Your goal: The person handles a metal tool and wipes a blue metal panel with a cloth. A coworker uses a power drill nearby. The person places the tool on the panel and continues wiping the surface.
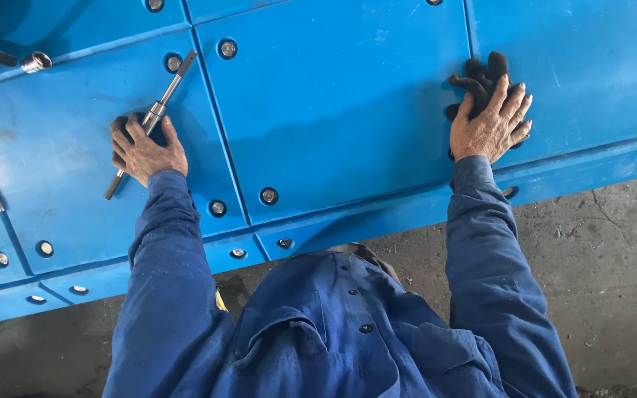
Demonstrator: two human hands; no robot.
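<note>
Head view: left hand (144, 153) closed around the middle of a long metal wrench (152, 121), lying slanted on the blue panel (333, 110) with its socket end near a recessed bolt (174, 63). Right hand (492, 125) spread flat, pressing a black glove (481, 77) on the next panel (fingers open, gripping nothing). Best to seat the socket fully on the bolt, keep the shaft straight, lean steady on the right palm.
</note>
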